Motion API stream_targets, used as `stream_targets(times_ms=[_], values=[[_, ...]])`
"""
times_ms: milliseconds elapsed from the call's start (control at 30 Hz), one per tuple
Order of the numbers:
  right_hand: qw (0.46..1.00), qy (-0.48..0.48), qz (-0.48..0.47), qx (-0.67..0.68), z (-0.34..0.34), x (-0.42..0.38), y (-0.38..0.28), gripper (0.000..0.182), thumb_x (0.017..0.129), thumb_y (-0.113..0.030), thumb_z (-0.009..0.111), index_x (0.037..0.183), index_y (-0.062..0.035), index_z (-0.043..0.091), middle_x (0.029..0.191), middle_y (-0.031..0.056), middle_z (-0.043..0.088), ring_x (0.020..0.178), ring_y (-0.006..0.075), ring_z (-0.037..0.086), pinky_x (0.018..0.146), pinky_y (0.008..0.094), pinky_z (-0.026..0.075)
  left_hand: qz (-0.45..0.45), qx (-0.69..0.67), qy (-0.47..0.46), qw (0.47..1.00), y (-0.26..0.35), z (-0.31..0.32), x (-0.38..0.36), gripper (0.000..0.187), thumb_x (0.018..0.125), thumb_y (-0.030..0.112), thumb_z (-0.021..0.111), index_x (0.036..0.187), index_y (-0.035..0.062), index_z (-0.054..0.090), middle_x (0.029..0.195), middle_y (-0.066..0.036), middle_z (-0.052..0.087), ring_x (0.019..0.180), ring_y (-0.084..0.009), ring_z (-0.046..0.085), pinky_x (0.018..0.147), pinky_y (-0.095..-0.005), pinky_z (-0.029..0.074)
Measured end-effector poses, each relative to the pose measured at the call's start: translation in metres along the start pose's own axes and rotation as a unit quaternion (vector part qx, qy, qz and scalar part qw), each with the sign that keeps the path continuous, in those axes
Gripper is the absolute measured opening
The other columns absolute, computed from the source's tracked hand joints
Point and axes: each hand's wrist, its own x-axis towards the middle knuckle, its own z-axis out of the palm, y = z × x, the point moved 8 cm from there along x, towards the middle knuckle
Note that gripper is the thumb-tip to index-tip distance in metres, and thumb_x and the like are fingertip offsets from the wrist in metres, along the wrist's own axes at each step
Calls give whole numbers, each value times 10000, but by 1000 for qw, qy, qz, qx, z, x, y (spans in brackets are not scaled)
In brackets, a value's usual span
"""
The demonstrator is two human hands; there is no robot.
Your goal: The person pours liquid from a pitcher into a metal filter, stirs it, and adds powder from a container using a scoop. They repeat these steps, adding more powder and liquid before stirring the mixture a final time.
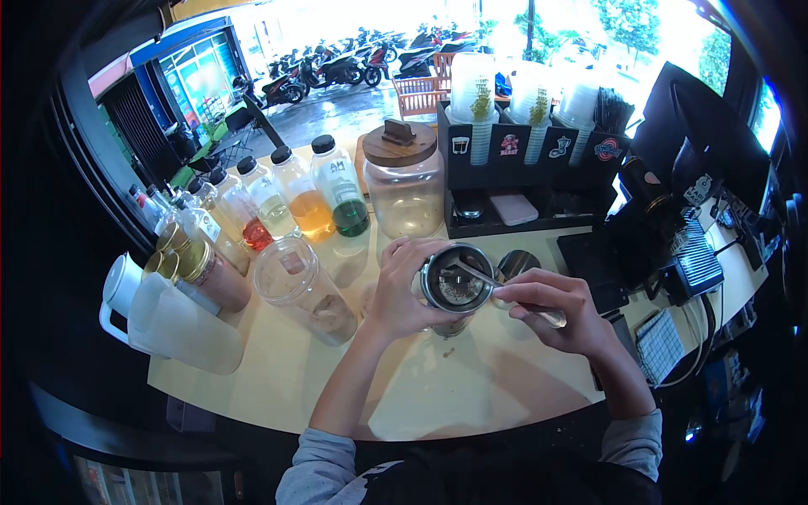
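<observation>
My left hand (397,290) is wrapped round a metal-rimmed cup (459,295), seen from above, near the middle of the counter. Inside it lies something pale and speckled that I cannot make out. My right hand (562,305) grips a metal spoon (478,272), whose far end dips into the cup. Partly behind my right fingers stands a small metal container (518,263). To the left of my left hand is a clear plastic jar (290,273) with some brown powder low inside. A few brown crumbs (448,353) lie on the counter below the cup.
Bottles of coloured syrup (310,210) line the left back, beside a glass jar with a wooden lid (406,189). Plastic pitchers (189,328) stand front left. A black cup organizer (530,177) is behind; a dark coffee machine (644,240) and a checked cloth (661,343) are right.
</observation>
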Motion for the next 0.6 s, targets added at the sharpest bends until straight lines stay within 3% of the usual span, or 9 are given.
stream_targets(times_ms=[100, 167, 267, 600], values=[[999, -6, 10, 30, -1, -1, 1, 221, 843, -96, 669, 1059, -51, 659, 908, 108, 655, 755, 235, 661, 650, 317, 532, 6, 0, 2, 1000, 0, -1, 0, 819, 437, 287, 905, 1162, 108, 569, 1114, -51, 629, 1061, -234, 574, 975, -384, 368], [999, -13, 13, 44, 0, -1, 0, 217, 845, -95, 667, 1056, -47, 660, 918, 112, 657, 768, 237, 664, 663, 315, 533, -5, -16, 2, 1000, -3, 0, -1, 805, 472, 327, 897, 1185, 138, 571, 1133, -33, 625, 1063, -213, 579, 1044, -432, 305], [999, 17, 29, 41, -4, 1, 1, 188, 855, -85, 650, 1033, -27, 662, 907, 121, 658, 791, 238, 662, 690, 318, 526, 14, -5, 8, 1000, 2, -4, 1, 824, 433, 283, 902, 1164, 104, 565, 1117, -54, 632, 1066, -241, 576, 981, -394, 362], [986, -6, 39, 162, -5, 2, 14, 132, 892, -61, 555, 977, 17, 621, 868, 111, 623, 819, 197, 602, 740, 308, 473, 44, 10, 8, 999, 8, -6, 0, 800, 449, 280, 900, 1158, 117, 567, 1095, -50, 637, 1039, -227, 596, 1010, -424, 333]])
